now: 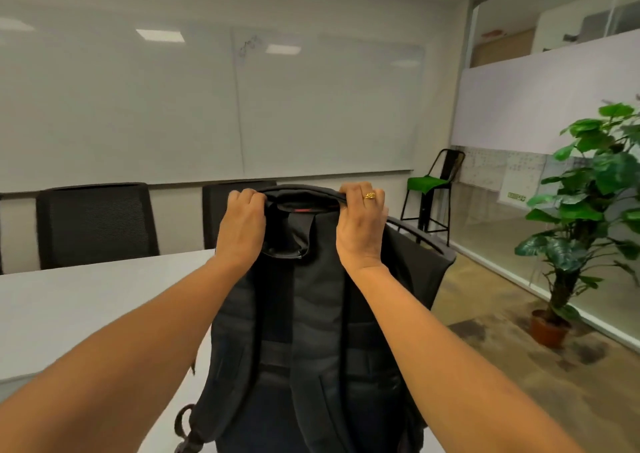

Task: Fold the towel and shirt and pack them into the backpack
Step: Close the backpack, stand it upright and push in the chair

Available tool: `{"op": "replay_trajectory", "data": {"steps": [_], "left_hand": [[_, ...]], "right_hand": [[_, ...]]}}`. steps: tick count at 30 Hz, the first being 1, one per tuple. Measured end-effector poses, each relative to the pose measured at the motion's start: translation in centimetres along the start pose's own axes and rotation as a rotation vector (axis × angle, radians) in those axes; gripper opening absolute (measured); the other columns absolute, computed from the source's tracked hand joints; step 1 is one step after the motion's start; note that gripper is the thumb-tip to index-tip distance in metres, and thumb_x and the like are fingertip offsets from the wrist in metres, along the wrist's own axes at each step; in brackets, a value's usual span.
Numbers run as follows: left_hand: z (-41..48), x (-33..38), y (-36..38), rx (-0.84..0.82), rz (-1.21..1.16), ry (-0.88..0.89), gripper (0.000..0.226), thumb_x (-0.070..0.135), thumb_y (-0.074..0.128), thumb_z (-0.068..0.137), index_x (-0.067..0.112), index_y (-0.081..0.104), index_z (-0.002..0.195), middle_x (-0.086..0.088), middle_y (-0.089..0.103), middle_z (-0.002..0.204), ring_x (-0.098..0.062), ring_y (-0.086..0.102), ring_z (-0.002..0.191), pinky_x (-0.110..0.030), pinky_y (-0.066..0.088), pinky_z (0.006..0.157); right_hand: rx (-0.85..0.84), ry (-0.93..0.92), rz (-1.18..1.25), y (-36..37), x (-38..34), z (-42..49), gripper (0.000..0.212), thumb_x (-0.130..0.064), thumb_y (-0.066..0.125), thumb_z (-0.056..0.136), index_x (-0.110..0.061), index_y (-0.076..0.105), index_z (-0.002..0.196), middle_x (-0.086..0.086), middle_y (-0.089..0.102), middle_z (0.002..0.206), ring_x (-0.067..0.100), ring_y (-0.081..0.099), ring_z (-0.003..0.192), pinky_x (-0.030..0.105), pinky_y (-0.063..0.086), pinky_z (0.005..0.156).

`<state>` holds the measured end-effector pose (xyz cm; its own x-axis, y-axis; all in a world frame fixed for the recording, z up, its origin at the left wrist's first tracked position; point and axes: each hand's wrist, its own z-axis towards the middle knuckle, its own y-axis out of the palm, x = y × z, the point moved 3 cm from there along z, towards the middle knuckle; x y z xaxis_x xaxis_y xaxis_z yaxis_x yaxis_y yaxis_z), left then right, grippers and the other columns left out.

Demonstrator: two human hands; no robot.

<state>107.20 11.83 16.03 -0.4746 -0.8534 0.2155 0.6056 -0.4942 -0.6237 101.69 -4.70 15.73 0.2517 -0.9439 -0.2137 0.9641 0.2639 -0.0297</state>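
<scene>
Hands first: the left hand (242,224) and the right hand (360,227) are each clamped on the top edge of a black fabric backpack (311,314), fingers curled over the rim. They are apart, with the bag's carry loop (294,234) hanging between them. A gold ring (369,195) sits on one finger of the right hand.

The backpack is upright over the near right part of the white table (86,307), its padded back panel and shoulder straps turned toward the person. Its base runs out of view at the bottom, so I cannot tell whether it rests on the table. A thin red strip shows just inside the top (lining, by the look of it).

Across the table, at its far side, a black mesh office chair (93,224) stands at the left, and a second black chair (221,217) is partly hidden behind the backpack. A wide whiteboard (311,106) covers the far wall. Off to the right stand a tall black metal stool with a green seat (429,189) and a leafy green plant (588,193) in a terracotta pot (549,331) on the floor.
</scene>
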Motion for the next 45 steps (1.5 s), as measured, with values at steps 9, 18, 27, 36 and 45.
{"op": "replay_trajectory", "data": {"steps": [9, 18, 27, 36, 45], "left_hand": [[10.8, 12.4, 13.1, 0.011, -0.135, 0.071, 0.033, -0.010, 0.041, 0.086, 0.001, 0.058, 0.112, -0.016, 0.053, 0.114, -0.032, 0.043, 0.107, -0.038, 0.044, 0.083], [3.7, 15.9, 26.4, -0.235, -0.632, -0.062, 0.054, 0.019, 0.053, 0.094, 0.009, 0.033, 0.142, -0.011, 0.015, 0.154, -0.022, 0.014, 0.143, -0.027, 0.013, 0.113], [-7.0, 16.6, 31.8, -0.577, -0.600, -0.332, 0.085, 0.058, 0.051, 0.085, 0.029, 0.004, 0.149, 0.004, -0.011, 0.157, -0.022, -0.008, 0.144, -0.064, 0.013, 0.109], [-8.5, 16.4, 34.4, -0.796, -0.528, -0.259, 0.127, 0.063, 0.072, 0.061, 0.031, -0.019, 0.145, -0.001, -0.024, 0.154, -0.032, -0.020, 0.141, -0.063, 0.013, 0.111], [-5.7, 13.7, 35.7, -0.829, -0.382, -0.228, 0.102, 0.046, 0.064, 0.080, 0.024, -0.008, 0.149, -0.004, -0.009, 0.157, -0.033, -0.008, 0.143, -0.055, 0.015, 0.113]], "right_hand": [[0.089, 0.155, -0.167, 0.9, 16.9, 4.1, 0.024, 0.012, 0.063, 0.072, -0.005, 0.062, 0.089, 0.015, 0.060, 0.090, 0.024, 0.041, 0.087, 0.048, 0.045, 0.064], [-0.286, 0.302, -0.286, 2.7, 28.6, -2.5, 0.041, -0.007, 0.057, 0.089, -0.013, 0.052, 0.129, 0.009, 0.052, 0.130, 0.029, 0.043, 0.125, 0.046, 0.033, 0.100], [-0.429, 0.579, -0.426, -2.4, 31.1, -11.9, 0.078, -0.057, 0.053, 0.084, -0.040, 0.011, 0.147, 0.003, 0.000, 0.158, 0.031, 0.004, 0.144, 0.065, 0.021, 0.103], [-0.444, 0.808, -0.250, -1.9, 30.5, -14.8, 0.082, -0.055, 0.049, 0.087, -0.033, 0.001, 0.149, 0.010, 0.010, 0.157, 0.035, 0.033, 0.134, 0.046, 0.034, 0.101], [-0.470, 0.968, -0.221, 1.7, 29.3, -16.1, 0.085, -0.054, 0.049, 0.088, -0.030, -0.005, 0.149, 0.010, 0.008, 0.157, 0.037, 0.036, 0.131, 0.043, 0.037, 0.098]]}}
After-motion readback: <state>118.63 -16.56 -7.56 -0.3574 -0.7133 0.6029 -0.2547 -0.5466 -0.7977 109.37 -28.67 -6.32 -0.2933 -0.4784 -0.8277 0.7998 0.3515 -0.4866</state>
